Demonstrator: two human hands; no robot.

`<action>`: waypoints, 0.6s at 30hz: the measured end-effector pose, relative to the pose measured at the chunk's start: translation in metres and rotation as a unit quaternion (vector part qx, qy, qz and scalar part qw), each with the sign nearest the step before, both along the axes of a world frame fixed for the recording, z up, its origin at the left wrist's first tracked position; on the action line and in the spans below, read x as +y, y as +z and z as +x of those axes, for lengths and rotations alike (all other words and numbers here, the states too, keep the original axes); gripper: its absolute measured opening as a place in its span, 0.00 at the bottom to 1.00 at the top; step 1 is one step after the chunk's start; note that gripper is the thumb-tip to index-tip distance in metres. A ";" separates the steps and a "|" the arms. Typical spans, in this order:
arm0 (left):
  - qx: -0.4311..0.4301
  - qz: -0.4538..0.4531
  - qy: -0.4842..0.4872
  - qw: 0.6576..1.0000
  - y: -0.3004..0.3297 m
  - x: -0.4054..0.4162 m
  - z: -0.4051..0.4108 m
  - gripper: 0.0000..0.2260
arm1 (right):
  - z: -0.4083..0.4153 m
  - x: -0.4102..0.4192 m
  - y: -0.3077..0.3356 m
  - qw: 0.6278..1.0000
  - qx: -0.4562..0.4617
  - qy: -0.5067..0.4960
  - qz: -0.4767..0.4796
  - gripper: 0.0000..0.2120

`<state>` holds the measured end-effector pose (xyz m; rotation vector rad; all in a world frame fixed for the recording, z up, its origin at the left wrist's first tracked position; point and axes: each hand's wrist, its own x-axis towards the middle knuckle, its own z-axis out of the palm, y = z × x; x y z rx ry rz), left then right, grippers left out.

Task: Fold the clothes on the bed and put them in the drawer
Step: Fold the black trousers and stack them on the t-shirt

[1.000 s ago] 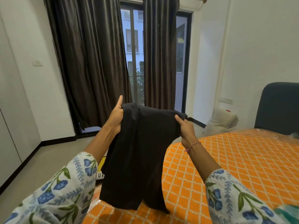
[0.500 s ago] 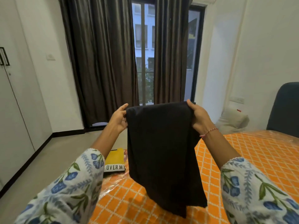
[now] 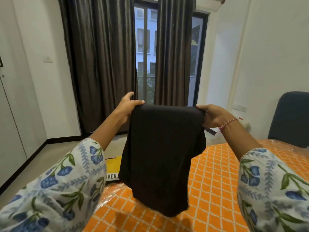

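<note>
Aloft, a black garment (image 3: 160,148) hangs between my two hands above the orange bed (image 3: 217,190).

My left hand (image 3: 128,106) and right hand (image 3: 212,116), held apart, each pinch a top corner; its lower hem dangles just over the bedspread.

- The bed (image 3: 217,190) fills the lower right of the view, spread with an orange cover crossed by a white diamond lattice.
- A clear, shiny plastic film lies over the cover, wrinkled at the near left corner and glossy toward the far end.
- The floor (image 3: 55,153) is pale grey and runs along the bed's left side to a dark skirting.
- A yellow item (image 3: 113,166) with a white band of lettering lies on the floor just beside the bed's corner.
</note>
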<state>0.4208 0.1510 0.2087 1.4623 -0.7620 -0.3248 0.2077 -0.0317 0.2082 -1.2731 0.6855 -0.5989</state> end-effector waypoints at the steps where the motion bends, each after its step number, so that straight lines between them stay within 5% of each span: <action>1: 0.040 -0.014 -0.035 0.998 0.005 0.004 0.000 0.25 | -0.001 -0.001 -0.001 1.000 -0.025 0.000 0.012 0.11; 4: 0.122 -0.067 -0.116 0.983 0.013 0.009 -0.008 0.18 | 0.000 -0.001 -0.003 0.998 -0.063 0.025 0.015 0.13; 7: 0.068 0.036 -0.030 0.997 0.014 0.004 -0.012 0.14 | 0.001 0.002 -0.002 0.998 0.053 0.019 -0.004 0.13; 9: 0.082 0.064 0.020 0.994 0.014 0.003 -0.014 0.09 | 0.000 0.002 -0.006 0.999 -0.004 0.013 0.035 0.13; 11: 0.099 0.030 0.017 0.994 0.014 0.003 -0.015 0.11 | 0.000 0.003 -0.016 0.995 -0.055 0.005 0.080 0.13; 16: 0.075 -0.025 -0.017 0.997 -0.004 0.003 -0.028 0.13 | 0.012 0.006 -0.031 0.992 0.024 -0.078 0.097 0.16; 18: 0.048 -0.053 -0.014 0.997 -0.009 0.006 -0.026 0.13 | 0.022 -0.005 -0.042 0.989 -0.006 -0.130 0.077 0.24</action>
